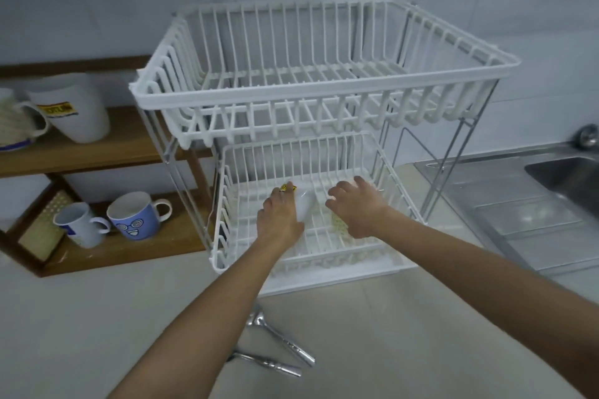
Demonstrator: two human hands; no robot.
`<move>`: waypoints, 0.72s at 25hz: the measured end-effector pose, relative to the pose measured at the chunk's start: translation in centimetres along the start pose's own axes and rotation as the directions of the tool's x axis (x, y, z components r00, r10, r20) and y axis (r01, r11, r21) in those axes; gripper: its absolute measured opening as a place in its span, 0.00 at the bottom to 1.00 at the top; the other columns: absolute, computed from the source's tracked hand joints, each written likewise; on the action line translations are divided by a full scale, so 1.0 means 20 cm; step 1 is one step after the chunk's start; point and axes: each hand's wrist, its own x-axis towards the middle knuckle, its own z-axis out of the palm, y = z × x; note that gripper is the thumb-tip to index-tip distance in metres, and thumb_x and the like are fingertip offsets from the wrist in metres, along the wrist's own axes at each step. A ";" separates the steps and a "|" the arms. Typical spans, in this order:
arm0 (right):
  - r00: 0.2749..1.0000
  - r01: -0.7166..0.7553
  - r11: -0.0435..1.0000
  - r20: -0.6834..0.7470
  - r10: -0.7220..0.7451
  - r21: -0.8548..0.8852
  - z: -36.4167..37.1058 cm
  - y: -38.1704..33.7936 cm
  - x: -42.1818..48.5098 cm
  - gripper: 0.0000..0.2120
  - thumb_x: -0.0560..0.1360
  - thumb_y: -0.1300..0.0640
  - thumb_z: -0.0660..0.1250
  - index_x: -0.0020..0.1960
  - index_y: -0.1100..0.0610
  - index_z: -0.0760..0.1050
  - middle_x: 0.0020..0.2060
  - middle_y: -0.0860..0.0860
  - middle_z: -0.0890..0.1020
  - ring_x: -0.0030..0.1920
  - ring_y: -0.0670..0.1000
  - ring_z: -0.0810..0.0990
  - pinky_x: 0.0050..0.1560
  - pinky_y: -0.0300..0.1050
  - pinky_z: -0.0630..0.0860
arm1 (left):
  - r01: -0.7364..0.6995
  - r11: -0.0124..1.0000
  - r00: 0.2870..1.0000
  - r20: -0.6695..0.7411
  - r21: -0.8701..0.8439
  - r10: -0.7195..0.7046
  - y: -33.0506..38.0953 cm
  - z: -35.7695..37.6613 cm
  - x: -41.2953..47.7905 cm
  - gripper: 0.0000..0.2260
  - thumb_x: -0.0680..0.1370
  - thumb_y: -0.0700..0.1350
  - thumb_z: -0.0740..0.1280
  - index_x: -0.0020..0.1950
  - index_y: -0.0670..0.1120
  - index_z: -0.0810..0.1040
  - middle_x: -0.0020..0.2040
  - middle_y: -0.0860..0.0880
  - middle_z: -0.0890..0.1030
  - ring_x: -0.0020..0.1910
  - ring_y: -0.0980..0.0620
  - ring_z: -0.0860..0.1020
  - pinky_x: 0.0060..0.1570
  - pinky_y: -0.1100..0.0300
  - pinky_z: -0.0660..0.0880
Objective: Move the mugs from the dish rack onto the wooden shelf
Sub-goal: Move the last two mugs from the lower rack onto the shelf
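Note:
In the lower basket of the white two-tier dish rack [217,264], both my hands reach in. My left hand [280,217] grips a white mug [304,206] with a yellow label, which shows to the right of my fingers. My right hand [358,209] is curled over a cream patterned mug [338,225], which it mostly hides. The rack's upper basket [311,100] holds nothing. The wooden shelf [123,152] stands to the left. A large white mug [77,107] and a woven cream mug [16,121] sit on its upper board, a small white mug [81,223] and a blue face mug [136,215] on its lower one.
Two metal utensils [280,347] lie on the pale counter in front of the rack, between my forearms. A steel sink [564,176] with its draining board lies to the right, close to the rack's wire legs. A tiled wall stands behind.

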 end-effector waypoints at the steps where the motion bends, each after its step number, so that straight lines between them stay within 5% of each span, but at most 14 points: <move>1: 0.998 0.026 0.994 0.052 -0.021 -0.109 0.01 0.00 0.03 0.31 0.73 0.49 0.67 0.72 0.53 0.61 0.71 0.54 0.65 0.71 0.58 0.62 0.68 0.61 0.60 | 0.033 0.999 0.999 0.011 0.010 -0.033 0.02 0.01 0.02 0.40 0.74 0.48 0.69 0.77 0.46 0.48 0.73 0.41 0.61 0.69 0.40 0.65 0.62 0.48 0.69; 6: 0.985 0.074 0.894 0.172 0.004 -0.442 0.10 -0.15 0.17 0.32 0.73 0.49 0.70 0.73 0.52 0.61 0.69 0.58 0.67 0.68 0.68 0.64 0.63 0.68 0.66 | 0.160 0.987 0.987 0.027 0.017 -0.160 0.05 0.05 0.10 0.47 0.71 0.51 0.73 0.78 0.50 0.43 0.70 0.38 0.64 0.64 0.38 0.70 0.59 0.47 0.72; 10: 0.992 0.011 0.887 0.116 0.048 -0.462 0.12 -0.16 0.16 0.29 0.72 0.55 0.70 0.70 0.53 0.65 0.65 0.59 0.69 0.63 0.70 0.67 0.57 0.64 0.71 | 0.133 0.991 0.991 -0.013 -0.012 -0.133 0.01 0.08 0.12 0.47 0.70 0.50 0.74 0.78 0.51 0.44 0.68 0.38 0.66 0.61 0.37 0.71 0.57 0.47 0.72; 14: 0.988 -0.092 0.966 0.096 0.118 -0.240 0.05 -0.04 0.09 0.35 0.70 0.51 0.72 0.72 0.55 0.59 0.63 0.57 0.70 0.61 0.66 0.71 0.55 0.58 0.70 | 0.039 0.962 0.983 -0.162 -0.270 -0.085 -0.05 0.08 0.06 0.47 0.67 0.47 0.76 0.77 0.51 0.49 0.67 0.40 0.68 0.61 0.39 0.70 0.58 0.47 0.71; 18: 0.968 -0.248 0.935 0.031 0.248 0.253 -0.08 0.04 -0.05 0.44 0.62 0.43 0.77 0.70 0.54 0.58 0.63 0.53 0.71 0.57 0.62 0.76 0.47 0.53 0.72 | -0.130 0.855 0.942 -0.332 -0.501 -0.051 -0.03 -0.04 -0.09 0.50 0.61 0.52 0.77 0.75 0.56 0.51 0.66 0.50 0.69 0.61 0.51 0.69 0.51 0.57 0.70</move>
